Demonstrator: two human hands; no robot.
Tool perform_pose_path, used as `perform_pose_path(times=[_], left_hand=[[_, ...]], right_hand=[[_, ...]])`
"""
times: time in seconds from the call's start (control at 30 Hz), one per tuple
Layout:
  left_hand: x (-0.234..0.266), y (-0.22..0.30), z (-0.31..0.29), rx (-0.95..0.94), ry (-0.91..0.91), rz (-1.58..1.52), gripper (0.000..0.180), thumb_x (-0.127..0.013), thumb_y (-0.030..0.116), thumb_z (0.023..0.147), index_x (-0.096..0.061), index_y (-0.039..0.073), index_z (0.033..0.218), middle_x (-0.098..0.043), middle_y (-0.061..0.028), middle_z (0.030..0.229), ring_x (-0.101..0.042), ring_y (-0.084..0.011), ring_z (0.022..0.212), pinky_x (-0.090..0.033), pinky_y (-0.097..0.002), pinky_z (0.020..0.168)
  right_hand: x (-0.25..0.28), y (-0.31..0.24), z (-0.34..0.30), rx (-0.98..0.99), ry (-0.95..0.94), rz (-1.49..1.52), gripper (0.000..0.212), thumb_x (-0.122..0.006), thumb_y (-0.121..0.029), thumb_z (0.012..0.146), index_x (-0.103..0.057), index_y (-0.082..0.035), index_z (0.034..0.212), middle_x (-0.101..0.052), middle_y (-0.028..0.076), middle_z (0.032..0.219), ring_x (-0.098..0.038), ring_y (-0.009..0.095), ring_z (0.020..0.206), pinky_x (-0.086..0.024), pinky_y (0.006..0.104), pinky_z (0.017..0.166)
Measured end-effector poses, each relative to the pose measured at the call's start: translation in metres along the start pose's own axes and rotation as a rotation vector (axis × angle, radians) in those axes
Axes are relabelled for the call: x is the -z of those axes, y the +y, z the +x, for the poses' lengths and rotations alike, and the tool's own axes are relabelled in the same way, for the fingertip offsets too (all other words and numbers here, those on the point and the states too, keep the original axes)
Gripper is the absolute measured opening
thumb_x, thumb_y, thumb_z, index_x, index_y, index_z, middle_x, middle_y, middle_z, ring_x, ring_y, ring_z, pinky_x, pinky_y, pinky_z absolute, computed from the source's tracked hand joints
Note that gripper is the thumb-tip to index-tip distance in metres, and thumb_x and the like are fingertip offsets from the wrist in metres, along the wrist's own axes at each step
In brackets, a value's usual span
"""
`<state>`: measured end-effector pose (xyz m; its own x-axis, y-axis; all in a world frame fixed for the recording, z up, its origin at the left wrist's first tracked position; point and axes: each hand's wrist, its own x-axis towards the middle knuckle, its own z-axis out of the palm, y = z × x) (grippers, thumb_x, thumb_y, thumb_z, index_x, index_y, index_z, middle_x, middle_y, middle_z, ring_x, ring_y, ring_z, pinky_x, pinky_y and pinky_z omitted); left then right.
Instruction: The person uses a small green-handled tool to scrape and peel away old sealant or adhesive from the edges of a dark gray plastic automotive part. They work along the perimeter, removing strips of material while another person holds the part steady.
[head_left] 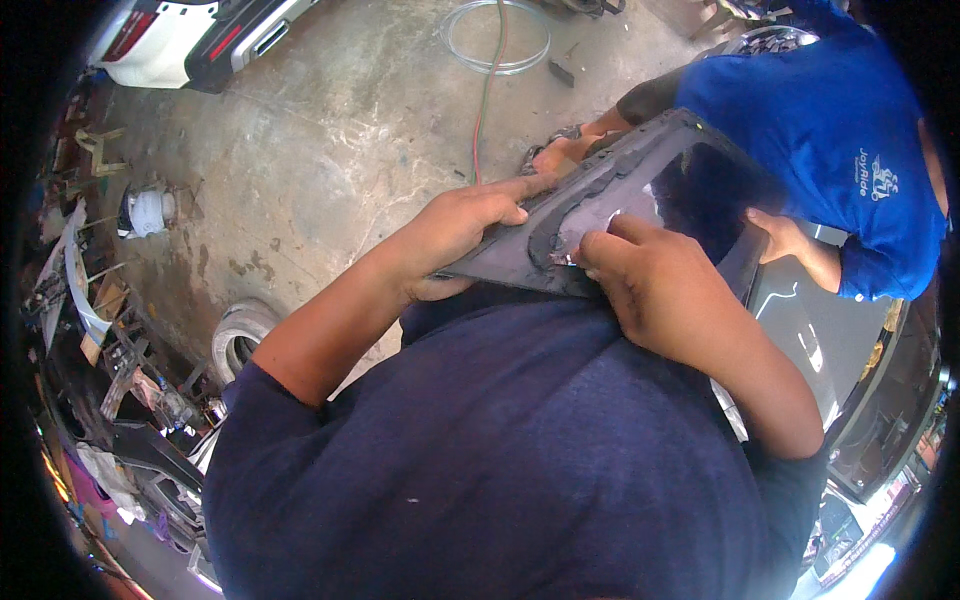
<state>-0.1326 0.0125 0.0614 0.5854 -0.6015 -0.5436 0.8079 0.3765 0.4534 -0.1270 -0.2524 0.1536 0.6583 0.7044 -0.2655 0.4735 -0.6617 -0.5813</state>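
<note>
A dark, roughly triangular glass panel (715, 190) is held tilted in front of my body. A raised black sealant bead (543, 242) runs along its border. My left hand (455, 232) grips the near left corner, thumb on top and other fingers at the edge and beneath. My right hand (650, 275) is closed in a pinch above the panel, by the bead. A small shiny bit shows at its fingertips, too small to name. A co-worker's hand (785, 240) holds the panel's right edge.
The co-worker in a blue shirt (800, 120) is close at the right. A glossy grey panel (810, 320) lies below that arm. On the concrete floor are coiled wire (545, 50), a hose (487, 90) and a tyre (238, 335). A white car bumper (165, 50) stands far left; scrap (100, 300) lines the left side.
</note>
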Motion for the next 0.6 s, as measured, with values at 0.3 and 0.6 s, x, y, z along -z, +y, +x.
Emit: perform_pose_path(times=[0.3,0.6], left_hand=[[0.004,0.004,0.0,0.002,-0.012,0.021,0.078,-0.057,0.016,0.103,-0.038,-0.006,0.175,-0.058,-0.0227,0.166,-0.07,-0.0274,0.138,-0.055,-0.0419,0.122],[0.009,0.004,0.005,0.004,-0.037,0.06,0.08,-0.059,0.019,0.103,-0.037,-0.005,0.176,-0.058,-0.0217,0.166,-0.067,-0.0271,0.142,-0.053,-0.0427,0.124]], right_hand=[[0.001,0.009,0.018,0.054,-0.036,0.001,0.021,-0.075,-0.006,0.098,-0.07,-0.009,0.118,-0.068,0.019,0.101,-0.072,0.047,0.09,-0.056,0.0552,0.075],[0.001,0.016,0.02,0.102,0.012,0.021,0.017,-0.072,-0.008,0.096,-0.067,-0.009,0.112,-0.071,0.019,0.099,-0.076,0.047,0.088,-0.061,0.0567,0.076]])
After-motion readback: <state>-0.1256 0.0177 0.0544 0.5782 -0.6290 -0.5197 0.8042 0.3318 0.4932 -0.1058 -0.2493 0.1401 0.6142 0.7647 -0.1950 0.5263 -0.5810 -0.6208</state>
